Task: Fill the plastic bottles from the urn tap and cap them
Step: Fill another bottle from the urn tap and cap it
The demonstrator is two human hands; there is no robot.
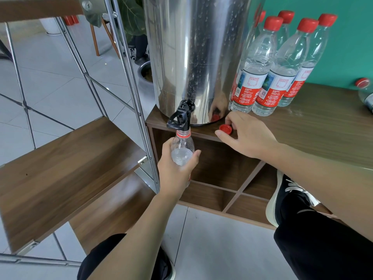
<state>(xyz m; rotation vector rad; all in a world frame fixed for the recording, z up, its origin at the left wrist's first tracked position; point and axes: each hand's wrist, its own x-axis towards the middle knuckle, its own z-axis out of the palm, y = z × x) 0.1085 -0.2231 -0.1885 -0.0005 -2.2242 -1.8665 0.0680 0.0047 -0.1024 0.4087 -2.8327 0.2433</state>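
Holding the bottle (182, 150) with our left hand (177, 168) wrapped round its body, we keep its open neck right under the black tap (179, 116) of the urn (193, 57) so water falls straight in. Our right hand (246, 136) pinches the red cap (225, 129) lying on the table (323, 122), ready for closing. That bottle is clear, red-collared, water showing inside; capped bottles (262, 73) stand beside the urn

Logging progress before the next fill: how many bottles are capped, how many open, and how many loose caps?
Capped bottles: 6 (5 standing beside the urn, 1 lying at the right edge)
Open bottle: 1, in the left hand under the tap
Loose cap: 1, pinched by the right hand
Total: 8
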